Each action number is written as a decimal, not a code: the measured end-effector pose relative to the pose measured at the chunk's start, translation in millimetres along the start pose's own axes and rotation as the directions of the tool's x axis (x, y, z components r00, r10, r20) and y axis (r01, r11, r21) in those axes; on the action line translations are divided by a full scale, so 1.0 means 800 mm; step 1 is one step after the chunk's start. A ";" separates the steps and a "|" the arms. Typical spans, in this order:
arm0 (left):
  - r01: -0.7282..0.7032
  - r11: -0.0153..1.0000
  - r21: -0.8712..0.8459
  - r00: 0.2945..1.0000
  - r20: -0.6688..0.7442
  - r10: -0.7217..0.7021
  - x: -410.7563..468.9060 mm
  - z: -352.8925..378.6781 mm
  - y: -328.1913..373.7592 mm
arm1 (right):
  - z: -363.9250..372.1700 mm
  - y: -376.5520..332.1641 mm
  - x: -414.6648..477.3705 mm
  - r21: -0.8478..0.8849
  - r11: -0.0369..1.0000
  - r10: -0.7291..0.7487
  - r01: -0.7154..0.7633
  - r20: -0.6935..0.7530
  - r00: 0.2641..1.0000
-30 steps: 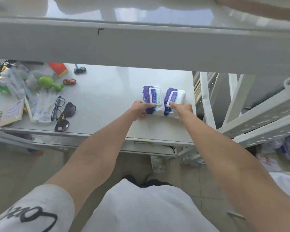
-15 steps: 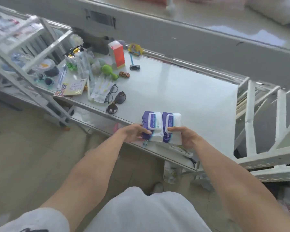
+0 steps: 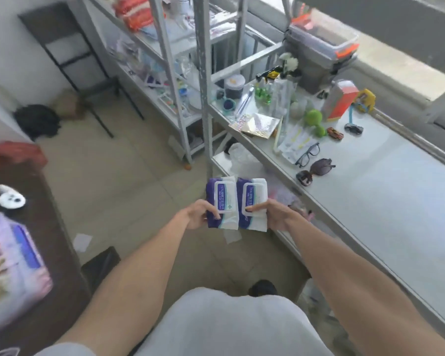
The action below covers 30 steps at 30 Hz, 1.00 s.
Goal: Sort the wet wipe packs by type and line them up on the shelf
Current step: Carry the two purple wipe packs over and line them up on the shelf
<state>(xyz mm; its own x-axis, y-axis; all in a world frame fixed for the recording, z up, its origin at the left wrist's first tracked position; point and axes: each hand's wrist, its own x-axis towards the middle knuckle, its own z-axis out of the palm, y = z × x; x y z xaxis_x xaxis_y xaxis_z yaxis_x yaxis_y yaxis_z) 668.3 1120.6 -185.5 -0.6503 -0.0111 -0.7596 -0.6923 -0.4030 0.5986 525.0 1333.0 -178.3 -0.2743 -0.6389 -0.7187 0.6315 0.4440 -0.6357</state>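
Two purple-and-white wet wipe packs hang side by side in the air over the floor, left of the white shelf (image 3: 385,201). My left hand (image 3: 197,214) grips the left pack (image 3: 220,199) at its lower left edge. My right hand (image 3: 275,214) holds the right pack (image 3: 252,201), thumb on its white lid. On the dark table at the far left lies a blurred stack of more packs (image 3: 10,265), purple and red.
The shelf's far end holds glasses (image 3: 307,155), sunglasses (image 3: 316,170), a green toy (image 3: 315,122), an orange box (image 3: 341,101) and toy cars. A second metal rack (image 3: 165,73) with goods stands behind. A black chair (image 3: 82,73) and a dark bag (image 3: 36,122) occupy the floor.
Both hands have lifted the two packs off the shelf and carried them left, out over the floor. My view has swung left toward the dark table.
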 end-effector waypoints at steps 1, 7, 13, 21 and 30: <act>-0.010 0.999 -0.050 0.999 -0.041 0.008 -0.003 -0.024 -0.004 | 0.022 -0.010 0.017 -0.017 1.000 0.007 -0.007 0.022 1.000; -0.109 0.945 -0.309 0.966 -0.256 0.028 -0.016 -0.144 0.000 | 0.134 -0.070 0.123 -0.156 0.987 0.059 -0.044 0.097 0.994; -0.215 0.870 -0.444 0.924 -0.382 0.034 -0.005 -0.267 0.044 | 0.218 -0.145 0.258 -0.282 0.956 0.143 -0.083 0.201 0.969; -0.301 0.827 -0.475 0.822 -0.569 -0.029 -0.004 -0.436 0.175 | 0.331 -0.298 0.422 -0.404 0.910 0.196 -0.089 0.232 0.953; -0.340 0.820 -0.461 0.813 -0.583 0.009 0.020 -0.600 0.303 | 0.430 -0.438 0.571 -0.448 0.893 0.185 -0.053 0.256 0.949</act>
<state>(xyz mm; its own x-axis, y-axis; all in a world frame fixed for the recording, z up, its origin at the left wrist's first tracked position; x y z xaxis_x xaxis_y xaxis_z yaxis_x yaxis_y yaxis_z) 640.2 583.4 -175.2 -0.3524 -0.5458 -0.7602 -0.2024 -0.7486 0.6313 427.7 669.6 -186.5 0.0415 -0.6850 -0.7274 0.2534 0.7114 -0.6555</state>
